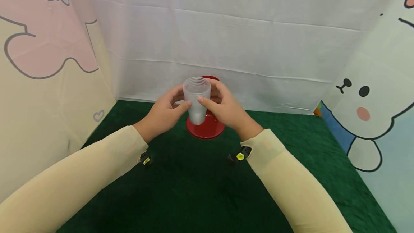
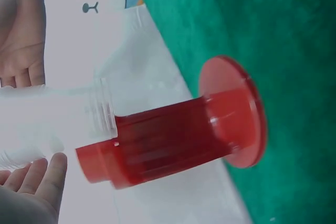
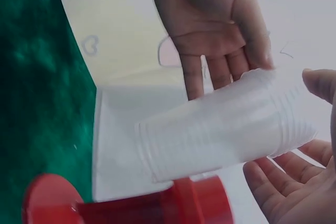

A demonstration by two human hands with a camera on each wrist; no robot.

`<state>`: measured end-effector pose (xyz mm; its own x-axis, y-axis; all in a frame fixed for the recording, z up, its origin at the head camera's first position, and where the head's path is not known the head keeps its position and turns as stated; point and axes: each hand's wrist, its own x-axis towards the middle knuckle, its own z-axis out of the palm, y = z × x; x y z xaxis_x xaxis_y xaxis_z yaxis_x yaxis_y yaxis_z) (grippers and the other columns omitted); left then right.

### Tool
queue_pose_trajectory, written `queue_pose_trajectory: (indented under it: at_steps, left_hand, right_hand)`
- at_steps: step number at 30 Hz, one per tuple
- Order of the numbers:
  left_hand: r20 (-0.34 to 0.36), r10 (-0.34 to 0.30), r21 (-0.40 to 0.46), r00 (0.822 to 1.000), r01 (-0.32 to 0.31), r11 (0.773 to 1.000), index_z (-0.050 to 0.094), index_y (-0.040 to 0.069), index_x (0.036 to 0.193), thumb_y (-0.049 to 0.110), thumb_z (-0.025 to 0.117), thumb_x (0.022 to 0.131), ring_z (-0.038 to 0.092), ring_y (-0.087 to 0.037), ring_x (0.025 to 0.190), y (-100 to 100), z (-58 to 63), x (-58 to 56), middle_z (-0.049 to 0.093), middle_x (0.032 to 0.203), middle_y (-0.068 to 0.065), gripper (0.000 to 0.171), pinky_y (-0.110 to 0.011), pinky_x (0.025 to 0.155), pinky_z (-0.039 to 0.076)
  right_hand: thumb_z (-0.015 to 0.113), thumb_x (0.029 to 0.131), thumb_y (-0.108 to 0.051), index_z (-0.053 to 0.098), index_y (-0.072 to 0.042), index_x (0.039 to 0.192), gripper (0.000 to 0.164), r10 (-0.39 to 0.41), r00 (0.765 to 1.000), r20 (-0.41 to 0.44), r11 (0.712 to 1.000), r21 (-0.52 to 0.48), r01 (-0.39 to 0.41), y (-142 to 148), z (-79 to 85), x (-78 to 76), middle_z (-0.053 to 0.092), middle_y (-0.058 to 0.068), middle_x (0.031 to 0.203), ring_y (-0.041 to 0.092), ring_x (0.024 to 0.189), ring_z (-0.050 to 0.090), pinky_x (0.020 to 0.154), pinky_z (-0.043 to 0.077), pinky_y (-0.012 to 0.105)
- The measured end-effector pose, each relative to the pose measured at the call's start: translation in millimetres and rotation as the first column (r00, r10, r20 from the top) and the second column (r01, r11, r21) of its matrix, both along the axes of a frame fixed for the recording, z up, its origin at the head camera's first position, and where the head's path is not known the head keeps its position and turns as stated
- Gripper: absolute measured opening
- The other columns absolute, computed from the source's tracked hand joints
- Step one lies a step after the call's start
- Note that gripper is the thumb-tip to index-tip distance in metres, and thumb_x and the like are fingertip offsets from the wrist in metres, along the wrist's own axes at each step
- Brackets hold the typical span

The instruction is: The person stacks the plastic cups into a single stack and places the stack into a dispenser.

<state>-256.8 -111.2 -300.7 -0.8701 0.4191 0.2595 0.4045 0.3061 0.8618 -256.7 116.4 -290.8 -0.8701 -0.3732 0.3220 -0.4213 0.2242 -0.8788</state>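
A translucent ridged plastic cup is held up between both hands, its wide mouth upward in the head view. My left hand grips its left side, with the thumb on the near face. From the right, my right hand holds it, thumb in front and fingers around behind. Whether it is one cup or a nested stack, I cannot tell. Behind the cup, a red cylinder stand with a round flat base stands upright; the cup and right hand hide much of it in the head view.
A dark green cloth covers the table. White fabric hangs at the back, with cartoon-printed panels along the sides. Wrist cameras are strapped at both cuffs.
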Motion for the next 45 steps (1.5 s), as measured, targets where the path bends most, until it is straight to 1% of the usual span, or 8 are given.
queue_pose_trajectory:
  at_steps: [5, 10, 16, 22, 28, 34, 39, 45]
  left_hand:
    - [-0.033, 0.014, 0.004, 0.999, -0.014, 1.0, 0.037, 0.018, 0.159, 0.03, 0.06, 0.106, 0.047, -0.021, 0.138, 12.9, 24.2, -12.7, 0.047, 0.153, 0.0, 0.059, -0.052, 0.114, 0.039]
    - [-0.079, 0.047, 0.023, 0.996, -0.045, 0.999, 0.036, 0.019, 0.16, 0.032, 0.059, 0.105, 0.048, -0.018, 0.138, 24.1, 44.2, -23.6, 0.046, 0.154, 0.003, 0.06, -0.048, 0.114, 0.04]
    - [-0.101, 0.089, 0.023, 0.991, -0.087, 0.996, 0.033, 0.024, 0.161, 0.036, 0.058, 0.105, 0.046, -0.015, 0.14, 37.1, 61.8, -38.9, 0.043, 0.157, 0.008, 0.062, -0.046, 0.111, 0.044]
    - [-0.062, 0.099, 0.049, 0.993, -0.096, 0.994, 0.031, 0.025, 0.162, 0.035, 0.056, 0.106, 0.043, -0.013, 0.142, 47.0, 74.6, -58.2, 0.041, 0.159, 0.009, 0.062, -0.045, 0.113, 0.042]
    - [-0.014, 0.118, 0.06, 0.993, -0.117, 0.991, 0.031, 0.024, 0.162, 0.034, 0.057, 0.106, 0.044, -0.013, 0.142, 54.4, 71.7, -75.5, 0.042, 0.158, 0.007, 0.062, -0.042, 0.114, 0.041]
    - [0.038, 0.11, 0.07, 0.993, -0.112, 0.991, 0.033, 0.022, 0.162, 0.032, 0.058, 0.106, 0.046, -0.016, 0.141, 58.4, 62.3, -82.5, 0.046, 0.156, 0.004, 0.061, -0.041, 0.113, 0.042]
    - [0.072, 0.105, 0.054, 0.992, -0.109, 0.993, 0.035, 0.02, 0.161, 0.03, 0.057, 0.107, 0.047, -0.019, 0.14, 56.9, 46.9, -87.1, 0.048, 0.155, 0.001, 0.059, -0.043, 0.113, 0.043]
    - [0.074, 0.14, -0.02, 0.987, -0.138, 0.99, 0.035, 0.018, 0.161, 0.031, 0.056, 0.107, 0.038, -0.025, 0.147, 52.5, 24.1, -93.5, 0.045, 0.158, -0.002, 0.06, -0.046, 0.119, 0.033]
  right_hand:
    - [0.065, 0.102, -0.024, 0.041, -0.01, 0.154, 0.06, -0.045, 0.998, -0.042, 0.999, -0.008, 0.045, 6.4, 23.7, -11.0, 0.057, 0.01, 0.136, 0.028, 0.118, 0.059, 0.099, 0.051, 0.047]
    - [0.066, 0.1, -0.031, 0.041, -0.014, 0.155, 0.063, -0.12, 0.991, -0.066, 0.993, 0.014, 0.121, 9.4, 45.4, -21.4, 0.054, 0.008, 0.142, 0.026, 0.125, 0.056, 0.102, 0.05, 0.049]
    - [0.066, 0.1, -0.038, 0.038, -0.016, 0.157, 0.067, -0.191, 0.976, -0.105, 0.98, 0.034, 0.195, 13.0, 62.7, -35.8, 0.054, 0.006, 0.142, 0.022, 0.127, 0.055, 0.105, 0.049, 0.044]
    - [0.064, 0.1, -0.043, 0.037, -0.019, 0.158, 0.068, -0.253, 0.962, -0.105, 0.964, 0.06, 0.26, 13.9, 73.6, -51.2, 0.053, 0.004, 0.145, 0.017, 0.129, 0.055, 0.107, 0.048, 0.038]
    - [0.064, 0.1, -0.047, 0.037, -0.022, 0.158, 0.069, -0.286, 0.955, -0.084, 0.952, 0.086, 0.293, 15.1, 69.9, -62.4, 0.051, 0.001, 0.149, 0.016, 0.131, 0.052, 0.108, 0.047, 0.04]
    - [0.063, 0.1, -0.05, 0.035, -0.022, 0.159, 0.071, -0.312, 0.949, -0.048, 0.943, 0.109, 0.315, 17.8, 55.5, -71.1, 0.049, 0.002, 0.151, 0.019, 0.133, 0.05, 0.109, 0.046, 0.043]
    - [0.062, 0.1, -0.05, 0.034, -0.02, 0.16, 0.073, -0.298, 0.955, -0.009, 0.947, 0.122, 0.297, 17.0, 37.2, -75.7, 0.048, 0.004, 0.152, 0.022, 0.135, 0.05, 0.108, 0.047, 0.044]
    - [0.063, 0.1, -0.05, 0.037, -0.02, 0.158, 0.07, -0.29, 0.956, 0.034, 0.948, 0.15, 0.282, 15.6, 15.7, -78.6, 0.051, 0.004, 0.151, 0.023, 0.137, 0.05, 0.11, 0.045, 0.045]
